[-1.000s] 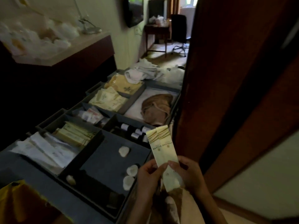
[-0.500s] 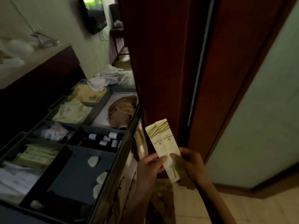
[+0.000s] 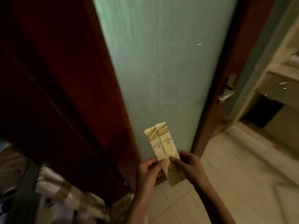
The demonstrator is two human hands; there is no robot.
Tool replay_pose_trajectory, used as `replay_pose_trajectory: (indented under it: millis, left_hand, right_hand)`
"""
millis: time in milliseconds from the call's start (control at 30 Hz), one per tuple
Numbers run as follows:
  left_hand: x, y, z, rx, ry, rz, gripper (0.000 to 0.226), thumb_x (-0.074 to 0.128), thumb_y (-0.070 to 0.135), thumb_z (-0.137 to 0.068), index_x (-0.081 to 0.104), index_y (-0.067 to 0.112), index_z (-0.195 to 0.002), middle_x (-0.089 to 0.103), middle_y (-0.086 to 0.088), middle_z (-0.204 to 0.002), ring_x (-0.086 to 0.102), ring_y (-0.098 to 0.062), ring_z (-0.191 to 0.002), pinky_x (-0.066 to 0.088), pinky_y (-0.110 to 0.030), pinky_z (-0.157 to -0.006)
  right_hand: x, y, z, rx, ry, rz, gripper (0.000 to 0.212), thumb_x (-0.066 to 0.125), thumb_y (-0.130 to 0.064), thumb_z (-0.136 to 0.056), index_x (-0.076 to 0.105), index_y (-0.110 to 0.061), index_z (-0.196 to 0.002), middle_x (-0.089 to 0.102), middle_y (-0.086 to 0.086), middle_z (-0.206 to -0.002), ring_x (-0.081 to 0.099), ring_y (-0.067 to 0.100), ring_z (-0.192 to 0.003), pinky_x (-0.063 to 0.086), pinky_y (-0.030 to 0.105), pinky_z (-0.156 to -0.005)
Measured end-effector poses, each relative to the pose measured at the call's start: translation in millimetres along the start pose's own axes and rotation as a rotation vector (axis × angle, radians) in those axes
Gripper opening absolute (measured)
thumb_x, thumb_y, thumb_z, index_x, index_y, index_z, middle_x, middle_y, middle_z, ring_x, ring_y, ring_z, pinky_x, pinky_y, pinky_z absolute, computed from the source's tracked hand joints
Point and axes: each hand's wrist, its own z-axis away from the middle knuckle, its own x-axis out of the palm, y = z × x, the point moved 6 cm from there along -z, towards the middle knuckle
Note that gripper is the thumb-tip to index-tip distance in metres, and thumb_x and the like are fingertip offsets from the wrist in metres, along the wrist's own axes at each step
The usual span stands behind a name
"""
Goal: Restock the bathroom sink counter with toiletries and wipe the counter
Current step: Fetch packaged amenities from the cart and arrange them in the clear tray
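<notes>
Two long cream toiletry packets (image 3: 159,141) with gold stripes stand side by side in front of me, slightly fanned. My left hand (image 3: 149,171) pinches their lower left edge with thumb and fingers. My right hand (image 3: 188,164) pinches the lower right part, and a brownish flap hangs below its fingers. The bathroom vanity (image 3: 279,92) with its counter edge shows at the far right; the counter top itself is mostly out of view.
A frosted green glass door (image 3: 161,70) in a dark wood frame (image 3: 56,86) fills the view ahead, its metal handle (image 3: 225,94) at the right. Pale floor tiles (image 3: 242,175) lead right into the bathroom. Part of the cart with checked cloth (image 3: 64,194) sits lower left.
The view has swung right, away from the supply cart toward the glass door and bathroom. Both hands still hold the two packets, which are now fanned apart.
</notes>
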Motion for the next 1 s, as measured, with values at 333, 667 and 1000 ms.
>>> replay_pose_trajectory:
  millis: [333, 667, 1000]
  left_hand:
    - [162, -14, -12, 0.043, -0.343, -0.261, 0.016, 0.066, 0.008, -0.087, 0.07, 0.022, -0.093, 0.075, 0.007, -0.083, 0.071, -0.01, -0.084, 0.055, -0.019, -0.064]
    - [280, -52, -24, 0.099, -0.59, -0.468, 0.011, 0.071, 0.021, -0.084, 0.07, 0.02, -0.094, 0.074, 0.006, -0.088, 0.069, -0.003, -0.079, 0.053, -0.015, -0.062]
    - [390, -58, -109, 0.146, -0.685, -0.474, 0.009, 0.07, 0.016, -0.085, 0.07, 0.024, -0.088, 0.075, 0.002, -0.088, 0.07, -0.007, -0.082, 0.057, -0.025, -0.071]
  right_hand:
    - [-154, 18, 19, 0.048, 0.331, -0.054, 0.016, 0.066, -0.021, -0.088, 0.067, -0.026, -0.102, 0.072, -0.011, -0.091, 0.069, 0.003, -0.079, 0.051, 0.015, -0.061]
    - [-255, 44, 52, 0.112, 0.613, -0.021, 0.025, 0.068, -0.024, -0.086, 0.063, -0.026, -0.111, 0.071, -0.006, -0.099, 0.069, 0.006, -0.084, 0.053, 0.02, -0.067]
    - [-345, 56, -31, 0.095, 0.657, 0.117, 0.029, 0.064, -0.032, -0.088, 0.058, -0.026, -0.117, 0.068, -0.008, -0.104, 0.065, 0.006, -0.089, 0.055, 0.022, -0.071]
